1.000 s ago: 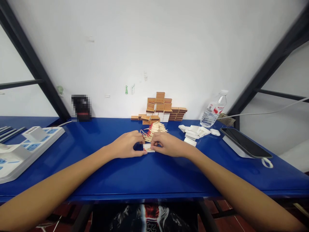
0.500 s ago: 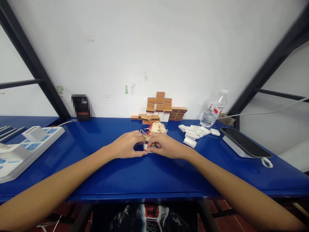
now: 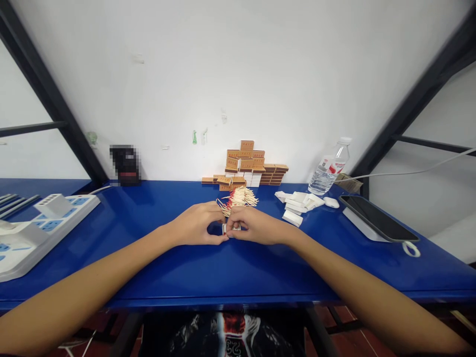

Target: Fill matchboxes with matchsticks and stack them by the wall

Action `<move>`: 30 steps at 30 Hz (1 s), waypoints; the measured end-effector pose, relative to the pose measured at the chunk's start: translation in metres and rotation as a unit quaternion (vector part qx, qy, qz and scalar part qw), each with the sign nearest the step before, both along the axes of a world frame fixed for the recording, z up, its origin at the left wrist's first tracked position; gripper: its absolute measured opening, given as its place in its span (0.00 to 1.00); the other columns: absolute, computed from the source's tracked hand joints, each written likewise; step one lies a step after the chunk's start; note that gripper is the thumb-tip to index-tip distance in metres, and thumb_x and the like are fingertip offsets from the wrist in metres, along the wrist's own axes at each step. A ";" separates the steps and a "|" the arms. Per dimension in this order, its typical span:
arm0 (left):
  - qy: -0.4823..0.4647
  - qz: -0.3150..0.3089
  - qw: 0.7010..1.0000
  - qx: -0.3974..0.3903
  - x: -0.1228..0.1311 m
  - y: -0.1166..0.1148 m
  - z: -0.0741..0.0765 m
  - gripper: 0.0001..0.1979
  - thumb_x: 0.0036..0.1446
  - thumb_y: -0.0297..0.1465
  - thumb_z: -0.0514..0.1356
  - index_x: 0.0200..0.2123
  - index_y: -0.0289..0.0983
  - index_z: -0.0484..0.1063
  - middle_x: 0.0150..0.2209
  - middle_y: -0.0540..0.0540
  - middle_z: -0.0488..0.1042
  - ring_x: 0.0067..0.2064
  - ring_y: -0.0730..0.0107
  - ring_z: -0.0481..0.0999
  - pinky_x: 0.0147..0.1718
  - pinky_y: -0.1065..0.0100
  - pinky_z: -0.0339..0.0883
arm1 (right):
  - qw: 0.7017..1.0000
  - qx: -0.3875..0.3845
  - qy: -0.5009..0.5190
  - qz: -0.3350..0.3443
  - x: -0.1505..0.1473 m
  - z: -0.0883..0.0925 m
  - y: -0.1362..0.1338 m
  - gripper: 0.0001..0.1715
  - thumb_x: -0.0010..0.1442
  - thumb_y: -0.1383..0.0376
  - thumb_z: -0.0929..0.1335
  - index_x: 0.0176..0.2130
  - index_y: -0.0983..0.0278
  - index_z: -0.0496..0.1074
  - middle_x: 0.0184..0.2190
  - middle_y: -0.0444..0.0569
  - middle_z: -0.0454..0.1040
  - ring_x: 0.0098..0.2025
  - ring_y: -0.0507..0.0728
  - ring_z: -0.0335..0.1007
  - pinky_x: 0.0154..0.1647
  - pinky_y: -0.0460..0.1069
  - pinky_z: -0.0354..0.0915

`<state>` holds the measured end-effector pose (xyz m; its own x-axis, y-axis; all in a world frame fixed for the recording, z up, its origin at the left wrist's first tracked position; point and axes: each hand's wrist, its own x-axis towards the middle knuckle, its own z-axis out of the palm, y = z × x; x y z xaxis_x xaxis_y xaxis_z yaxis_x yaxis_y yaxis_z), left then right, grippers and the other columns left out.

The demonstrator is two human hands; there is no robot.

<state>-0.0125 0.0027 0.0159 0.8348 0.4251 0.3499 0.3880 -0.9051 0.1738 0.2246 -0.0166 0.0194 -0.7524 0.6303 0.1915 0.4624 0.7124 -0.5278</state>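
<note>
Near the middle of the table, my left hand [image 3: 201,224] grips a small white matchbox tray [image 3: 224,228] by its left end, between thumb and fingers. My right hand [image 3: 252,224] is bent over the same tray, its thumb and fingertips pinched together inside it. A trace of red match heads shows by those fingertips; the matches themselves are mostly covered by the fingers. Just beyond both hands lies a loose pile of matches [image 3: 243,197] with red heads, mostly pointing left.
Stacked matchboxes [image 3: 245,165] stand against the wall behind the pile. Several white tray pieces [image 3: 299,204] lie to the right, near a water bottle [image 3: 329,168], an earphone case [image 3: 331,202] and a phone [image 3: 378,218]. A power strip [image 3: 61,230] occupies the left side of the blue table [image 3: 186,277].
Both hands and the tray have shifted very slightly toward me and to the right. The grip on the tray looks the same.
</note>
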 end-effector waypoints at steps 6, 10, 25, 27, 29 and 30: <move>-0.014 -0.020 1.000 -0.001 0.001 0.001 -0.003 0.07 0.61 0.37 0.66 0.39 0.40 0.78 0.43 0.46 0.80 0.43 0.63 0.77 0.43 0.64 0.70 | 1.000 -0.008 -0.011 -0.004 -0.002 -0.001 -0.002 0.07 0.60 0.75 0.71 0.35 0.64 0.78 0.38 0.47 0.76 0.36 0.53 0.70 0.39 0.47 0.65; -0.012 -0.014 1.000 0.009 0.001 0.001 -0.004 0.07 0.61 0.37 0.66 0.38 0.39 0.77 0.40 0.46 0.80 0.42 0.63 0.77 0.42 0.64 0.70 | 1.000 -0.009 -0.020 -0.020 -0.003 -0.003 -0.001 0.07 0.56 0.75 0.73 0.35 0.64 0.78 0.36 0.45 0.75 0.35 0.53 0.69 0.36 0.47 0.63; -0.007 -0.010 1.000 0.028 0.002 0.001 -0.004 0.09 0.61 0.38 0.66 0.35 0.38 0.77 0.36 0.47 0.78 0.38 0.65 0.76 0.38 0.66 0.68 | 0.999 -0.011 -0.033 -0.017 -0.001 -0.002 0.000 0.06 0.57 0.74 0.73 0.36 0.65 0.77 0.36 0.46 0.75 0.36 0.53 0.68 0.37 0.47 0.62; -0.010 -0.007 0.999 0.030 0.001 0.000 -0.002 0.09 0.61 0.38 0.66 0.36 0.38 0.77 0.37 0.47 0.78 0.38 0.65 0.76 0.37 0.66 0.68 | 0.999 -0.006 -0.028 -0.023 0.001 -0.002 0.000 0.04 0.59 0.72 0.73 0.37 0.65 0.77 0.38 0.47 0.75 0.37 0.53 0.69 0.38 0.47 0.62; -0.008 -0.007 0.999 0.032 0.001 -0.001 -0.001 0.09 0.61 0.38 0.66 0.36 0.37 0.77 0.38 0.46 0.78 0.38 0.65 0.76 0.37 0.66 0.68 | 0.999 -0.002 -0.024 -0.031 0.002 0.000 0.000 0.02 0.61 0.69 0.73 0.37 0.64 0.77 0.38 0.48 0.76 0.37 0.54 0.70 0.38 0.47 0.62; -0.005 -0.005 0.999 0.033 0.001 -0.001 -0.001 0.10 0.61 0.39 0.66 0.36 0.37 0.77 0.37 0.46 0.78 0.38 0.65 0.76 0.37 0.66 0.68 | 0.999 0.002 -0.023 -0.034 0.003 0.001 0.001 0.01 0.62 0.68 0.73 0.37 0.64 0.77 0.37 0.48 0.76 0.37 0.54 0.70 0.37 0.47 0.61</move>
